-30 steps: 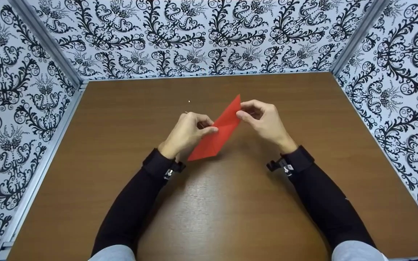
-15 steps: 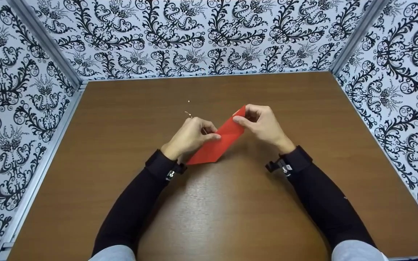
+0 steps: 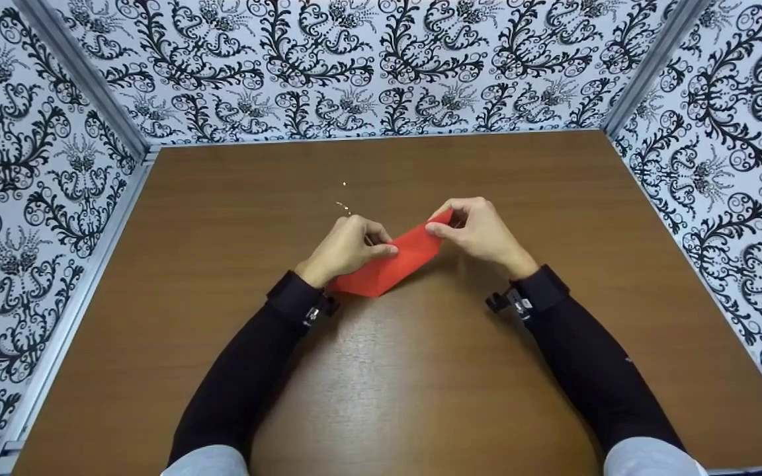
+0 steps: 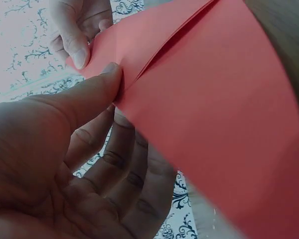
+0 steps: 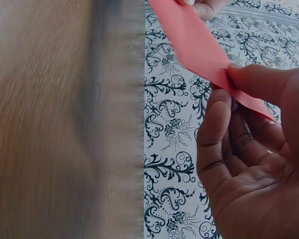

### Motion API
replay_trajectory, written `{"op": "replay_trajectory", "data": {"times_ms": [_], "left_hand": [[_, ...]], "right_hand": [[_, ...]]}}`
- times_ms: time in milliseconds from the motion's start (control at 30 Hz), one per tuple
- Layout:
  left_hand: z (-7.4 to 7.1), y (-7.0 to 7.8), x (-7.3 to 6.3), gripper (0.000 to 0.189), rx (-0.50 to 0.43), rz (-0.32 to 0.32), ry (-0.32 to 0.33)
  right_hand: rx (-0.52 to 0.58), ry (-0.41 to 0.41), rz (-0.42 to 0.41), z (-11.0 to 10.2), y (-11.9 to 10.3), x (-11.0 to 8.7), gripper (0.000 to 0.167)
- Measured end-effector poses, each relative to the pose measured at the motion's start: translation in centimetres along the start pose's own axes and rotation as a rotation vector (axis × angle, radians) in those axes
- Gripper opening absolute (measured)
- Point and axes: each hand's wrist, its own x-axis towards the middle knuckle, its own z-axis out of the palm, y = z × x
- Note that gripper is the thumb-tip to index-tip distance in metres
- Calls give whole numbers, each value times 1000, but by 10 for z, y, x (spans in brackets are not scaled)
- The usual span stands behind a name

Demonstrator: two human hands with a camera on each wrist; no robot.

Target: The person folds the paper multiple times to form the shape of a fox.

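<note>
A folded sheet of red paper (image 3: 414,254) slants between my two hands over the middle of the table. My left hand (image 3: 344,248) pinches its upper edge between thumb and fingers. At the far right end, my right hand (image 3: 483,231) pinches the pointed corner. A fold line with a loose flap crosses the red paper (image 4: 209,94) in the left wrist view, near the left thumb. From the right wrist camera, the narrow end of the paper (image 5: 199,47) passes between the right thumb and fingers. The back of the paper is hidden in the head view.
The brown wooden table (image 3: 381,390) is bounded by walls with a black-and-white scroll pattern (image 3: 381,66). Small bright specks (image 3: 343,206) show on the table just beyond the left hand. Black sleeves with wrist straps (image 3: 292,297) cover both forearms.
The red paper has tilted from steep to flatter, its right end coming down. My right hand has lowered toward me with that corner; the left hand has shifted slightly down and keeps its pinch.
</note>
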Motion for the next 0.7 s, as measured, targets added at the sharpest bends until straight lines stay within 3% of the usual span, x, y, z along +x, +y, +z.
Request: {"op": "replay_trajectory", "data": {"times_ms": [433,700], "left_hand": [[7,-16,4,10,51,-41,8],[11,-19,4,8,138,-61,7]], "right_hand": [[-264,-123,78,4,6,-2,10],[-395,-172,80,10,12,-5,10]]}}
